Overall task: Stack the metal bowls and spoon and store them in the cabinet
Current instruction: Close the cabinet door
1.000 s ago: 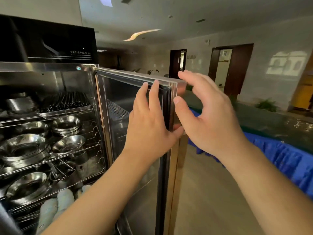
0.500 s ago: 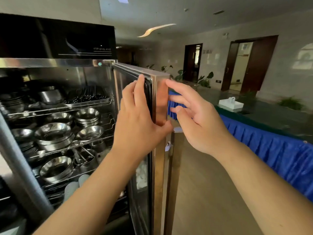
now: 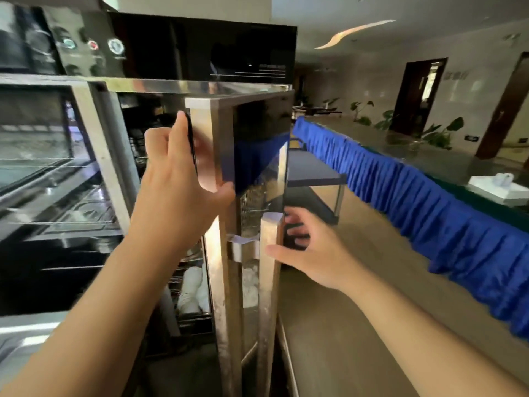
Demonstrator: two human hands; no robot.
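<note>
While left hand [image 3: 177, 184] grips cabinet door [image 3: 226, 156] edge, right hand [image 3: 309, 250] spread; white items [image 3: 191, 290] inside cabinet [image 3: 143, 84].

Canteen or banquet hall, institutional. Steel dish cabinet [image 3: 226, 253] with wire racks; long blue-skirted table [image 3: 429, 213]; potted plants [image 3: 440, 133], dark doorways beyond.

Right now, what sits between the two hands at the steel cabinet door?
Head view: the steel-framed door edge and its vertical bar handle separate left hand from right hand.
</note>
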